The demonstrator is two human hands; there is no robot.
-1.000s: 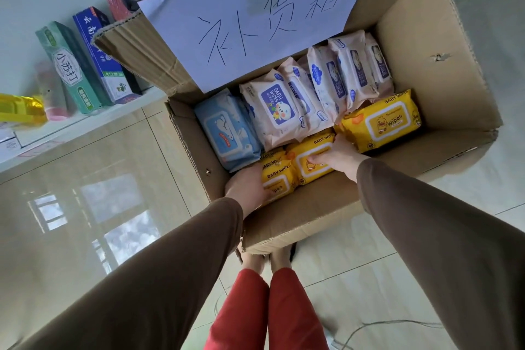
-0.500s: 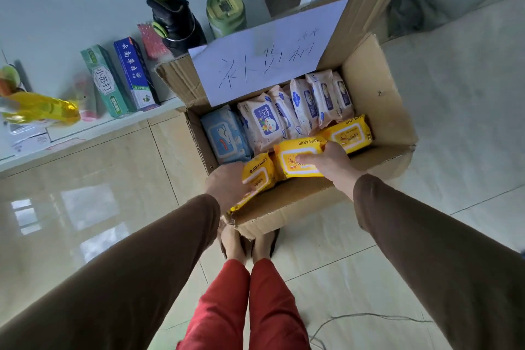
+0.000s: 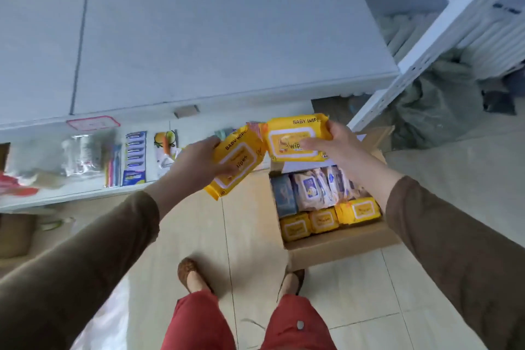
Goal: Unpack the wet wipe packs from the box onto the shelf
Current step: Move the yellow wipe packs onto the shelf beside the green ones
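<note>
Head view, the only one. Two yellow packs are held in the air at the centre of the frame, above the floor and in front of a white shelf that fills the upper half. The left pack is gripped by the left hand, fingers curled round its lower left side, and is tilted with its top toward the upper right. The right pack is gripped by the right hand, thumb laid across its face and fingers behind, and is held nearly level. The two packs touch, or nearly touch, at their inner corners; motion blur there leaves it uncertain.

A drop could be caused by the soft, slick wrapper slipping in a one-sided grip, most likely on the tilted left pack, which is held at one end only. The packs could also be knocked against each other, or against the shelf edge, while being raised.

Each pack is a flat, pillow-like yellow pouch with a white-bordered flap label and the words "BABY WIPES" along the top.

More packs remain in the box on the floor at lower right: yellow ones along the near side, pale and blue ones behind. A yellow shape, possibly another pack, is seen blurred at the shelf's upper left corner.
</note>
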